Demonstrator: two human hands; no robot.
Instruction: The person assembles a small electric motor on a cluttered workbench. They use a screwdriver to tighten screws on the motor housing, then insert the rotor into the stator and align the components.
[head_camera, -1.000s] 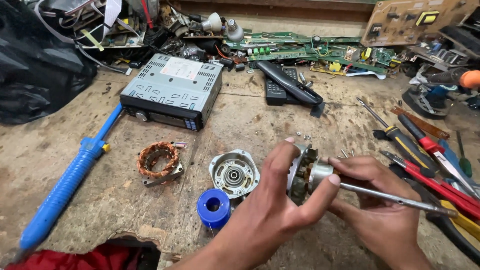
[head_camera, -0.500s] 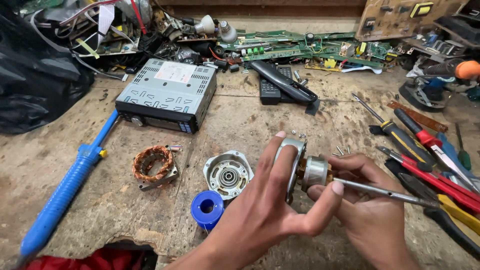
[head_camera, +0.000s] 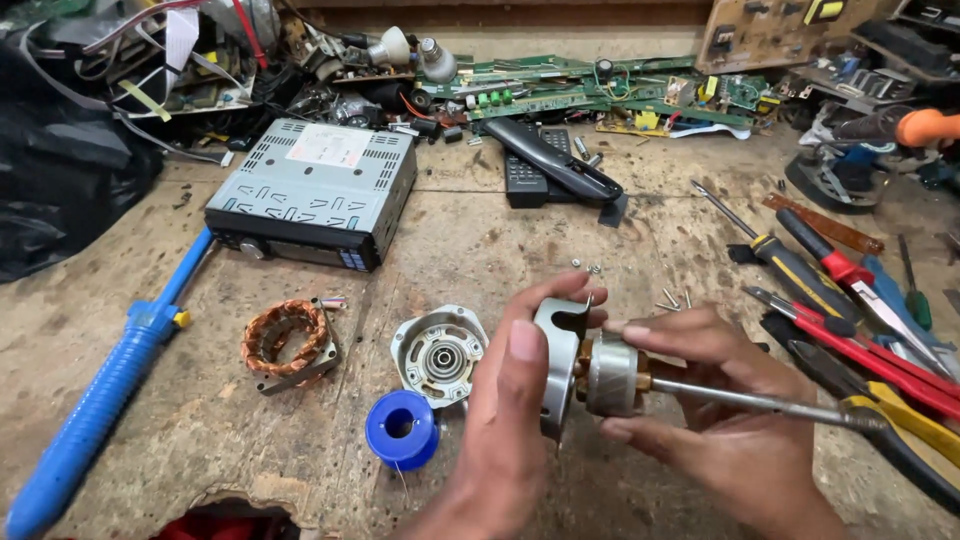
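Two hands meet low in the centre of the frame; the left hand (head_camera: 515, 400) is closed around a grey metal end cover (head_camera: 556, 362), thumb across its face; the right hand (head_camera: 715, 400) curls its fingers about the rotor (head_camera: 612, 375), whose long shaft (head_camera: 750, 401) points right. I'd judge a slack grip could let the rotor slide off; the shaft might then knock the pliers (head_camera: 900, 425) and screwdrivers (head_camera: 800, 270) lying just beyond.

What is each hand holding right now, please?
Left hand: closed on the round metal end cover of the motor part.
Right hand: closed around the rotor, whose long shaft points right.
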